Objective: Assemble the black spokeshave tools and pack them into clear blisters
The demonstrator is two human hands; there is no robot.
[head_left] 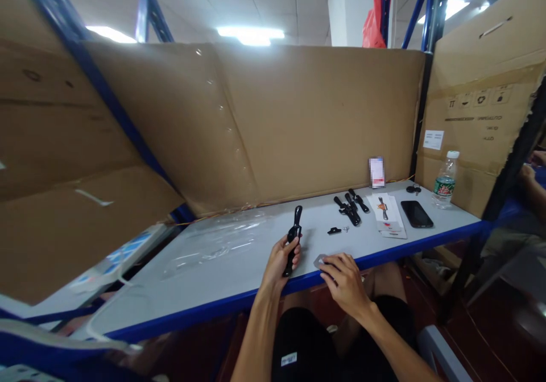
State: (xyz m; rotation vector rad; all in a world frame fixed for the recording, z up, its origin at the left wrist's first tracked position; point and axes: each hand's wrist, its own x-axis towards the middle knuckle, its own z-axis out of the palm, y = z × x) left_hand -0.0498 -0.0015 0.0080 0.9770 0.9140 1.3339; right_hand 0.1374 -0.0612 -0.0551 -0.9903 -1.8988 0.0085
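Note:
My left hand point(280, 258) is wrapped round a long black spokeshave point(297, 218), held nearly upright over the front edge of the table. The spokeshave's upper handle sticks out above my fingers and its lower end shows below them. Close by on the right, my right hand point(343, 279) pinches a small, flat, greyish blade point(319, 260) between thumb and fingers. Beyond it on the table lie a small black clamp piece point(334, 231) and some small silvery screws point(346, 229). Several more black spokeshaves point(350, 208) rest in a group farther back.
A printed leaflet point(389, 217), a black phone point(417, 214), a lit phone point(376, 173) and a water bottle point(445, 180) stand or lie at the right. Clear plastic film point(217, 240) covers the table's left part. Cardboard walls point(315, 120) enclose the back and sides.

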